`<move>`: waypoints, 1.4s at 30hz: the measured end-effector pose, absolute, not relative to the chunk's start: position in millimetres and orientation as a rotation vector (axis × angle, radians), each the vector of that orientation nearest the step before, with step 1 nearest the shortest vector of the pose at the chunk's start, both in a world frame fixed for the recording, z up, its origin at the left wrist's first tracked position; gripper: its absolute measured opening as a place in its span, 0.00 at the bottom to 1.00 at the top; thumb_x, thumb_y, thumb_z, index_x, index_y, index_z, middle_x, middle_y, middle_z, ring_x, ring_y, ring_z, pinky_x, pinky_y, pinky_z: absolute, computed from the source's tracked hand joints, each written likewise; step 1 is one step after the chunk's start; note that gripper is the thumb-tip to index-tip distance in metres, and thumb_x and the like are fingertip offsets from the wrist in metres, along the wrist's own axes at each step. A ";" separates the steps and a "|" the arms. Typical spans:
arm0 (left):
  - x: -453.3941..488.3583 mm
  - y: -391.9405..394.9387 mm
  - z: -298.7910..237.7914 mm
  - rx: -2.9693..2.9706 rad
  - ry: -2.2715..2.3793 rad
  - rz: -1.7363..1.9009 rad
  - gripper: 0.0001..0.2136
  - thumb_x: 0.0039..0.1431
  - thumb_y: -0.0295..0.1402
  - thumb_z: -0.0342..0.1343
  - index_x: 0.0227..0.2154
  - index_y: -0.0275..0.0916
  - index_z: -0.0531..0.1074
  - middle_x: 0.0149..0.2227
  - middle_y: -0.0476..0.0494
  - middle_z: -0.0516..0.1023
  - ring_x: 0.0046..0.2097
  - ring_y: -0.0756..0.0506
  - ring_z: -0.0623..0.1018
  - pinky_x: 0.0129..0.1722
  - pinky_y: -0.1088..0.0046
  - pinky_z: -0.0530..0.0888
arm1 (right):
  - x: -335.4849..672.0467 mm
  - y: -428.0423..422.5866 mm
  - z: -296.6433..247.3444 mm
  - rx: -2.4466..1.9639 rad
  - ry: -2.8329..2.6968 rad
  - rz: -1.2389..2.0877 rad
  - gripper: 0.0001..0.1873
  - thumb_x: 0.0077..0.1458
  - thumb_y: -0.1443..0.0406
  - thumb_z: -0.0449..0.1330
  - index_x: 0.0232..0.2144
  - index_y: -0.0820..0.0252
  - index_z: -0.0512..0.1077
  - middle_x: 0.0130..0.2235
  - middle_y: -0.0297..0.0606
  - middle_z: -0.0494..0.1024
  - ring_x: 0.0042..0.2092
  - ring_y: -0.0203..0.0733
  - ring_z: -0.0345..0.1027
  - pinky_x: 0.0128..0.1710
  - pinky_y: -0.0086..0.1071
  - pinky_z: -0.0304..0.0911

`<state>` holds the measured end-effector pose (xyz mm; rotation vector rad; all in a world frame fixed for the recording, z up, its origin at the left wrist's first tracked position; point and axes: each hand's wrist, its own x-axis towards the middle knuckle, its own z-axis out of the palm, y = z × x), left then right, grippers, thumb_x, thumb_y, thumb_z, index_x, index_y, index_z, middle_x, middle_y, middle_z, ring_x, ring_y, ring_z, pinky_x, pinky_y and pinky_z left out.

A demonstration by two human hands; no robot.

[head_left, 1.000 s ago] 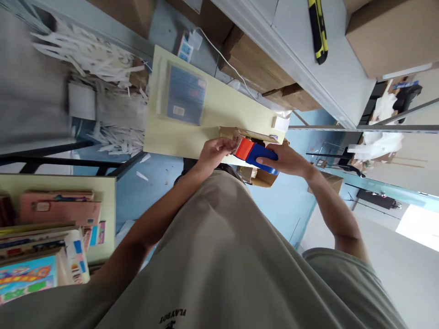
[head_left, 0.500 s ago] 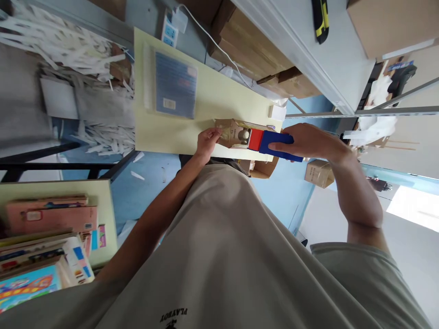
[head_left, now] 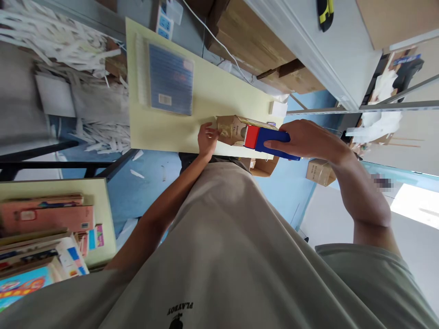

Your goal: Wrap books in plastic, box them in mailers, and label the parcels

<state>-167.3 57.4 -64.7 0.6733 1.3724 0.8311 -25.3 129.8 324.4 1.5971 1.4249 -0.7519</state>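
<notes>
A small brown cardboard box (head_left: 227, 130) lies along the front edge of the pale yellow table (head_left: 164, 132), with shiny tape at its left end. My right hand (head_left: 295, 139) is wrapped round a blue and red tape dispenser (head_left: 265, 139). The dispenser's toothed red end is over the top of the box; I cannot tell whether it touches. At the box's left end is my left hand (head_left: 207, 139), its fingers apart and fingertips close to the taped end.
A blue book in clear wrap (head_left: 170, 80) lies on the table's left part. Behind are a power strip (head_left: 164, 23) and large cartons (head_left: 254, 39). A grey shelf (head_left: 302, 45) bears a yellow-black cutter (head_left: 325, 14). Books (head_left: 51, 219) stack at lower left; paper strips (head_left: 68, 41) heap at upper left.
The tape dispenser has moved slightly left over the box, covering more of the round mark on it. My left hand's fingers have loosened from the taped end and spread.
</notes>
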 end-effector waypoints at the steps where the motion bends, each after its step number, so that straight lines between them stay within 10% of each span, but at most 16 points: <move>1: -172.6 56.6 -62.8 0.733 1.351 0.833 0.24 0.67 0.45 0.74 0.60 0.44 0.77 0.47 0.40 0.83 0.48 0.40 0.84 0.49 0.63 0.80 | -28.4 129.4 325.9 1.584 1.429 -0.732 0.32 0.73 0.35 0.58 0.38 0.55 0.79 0.29 0.44 0.81 0.36 0.52 0.76 0.38 0.43 0.62; 7: -190.2 73.0 -15.2 1.552 0.943 0.885 0.54 0.55 0.59 0.81 0.80 0.47 0.65 0.78 0.28 0.65 0.77 0.22 0.69 0.76 0.43 0.70 | -41.0 125.1 328.1 1.533 1.515 -0.631 0.31 0.75 0.37 0.57 0.41 0.56 0.80 0.34 0.47 0.83 0.37 0.53 0.76 0.40 0.43 0.62; 16: -168.3 86.6 2.2 1.746 0.962 0.782 0.25 0.66 0.50 0.79 0.59 0.45 0.81 0.67 0.30 0.74 0.69 0.24 0.76 0.73 0.39 0.72 | -46.9 121.7 325.5 1.520 1.617 -0.562 0.35 0.74 0.35 0.59 0.46 0.59 0.84 0.33 0.50 0.82 0.42 0.60 0.79 0.45 0.44 0.64; 30: -179.2 79.3 -15.6 1.751 1.012 0.693 0.26 0.60 0.26 0.81 0.59 0.45 0.80 0.58 0.35 0.78 0.62 0.31 0.83 0.69 0.45 0.81 | 69.9 97.8 232.0 1.639 1.418 -0.677 0.40 0.71 0.33 0.59 0.48 0.63 0.86 0.37 0.54 0.86 0.42 0.58 0.79 0.43 0.45 0.67; 37: -179.3 56.9 -4.8 1.488 1.203 0.725 0.29 0.67 0.36 0.76 0.69 0.45 0.77 0.63 0.37 0.83 0.52 0.41 0.86 0.58 0.60 0.88 | 91.9 92.2 195.8 1.685 1.513 -0.835 0.40 0.69 0.32 0.61 0.48 0.62 0.86 0.42 0.56 0.87 0.46 0.60 0.81 0.46 0.46 0.70; 42: -152.0 43.7 6.2 1.187 1.568 0.809 0.18 0.73 0.49 0.71 0.53 0.41 0.86 0.50 0.39 0.90 0.48 0.42 0.89 0.53 0.66 0.87 | 106.4 89.8 189.9 1.674 1.602 -0.934 0.38 0.70 0.35 0.61 0.50 0.64 0.85 0.39 0.55 0.86 0.47 0.62 0.81 0.49 0.46 0.71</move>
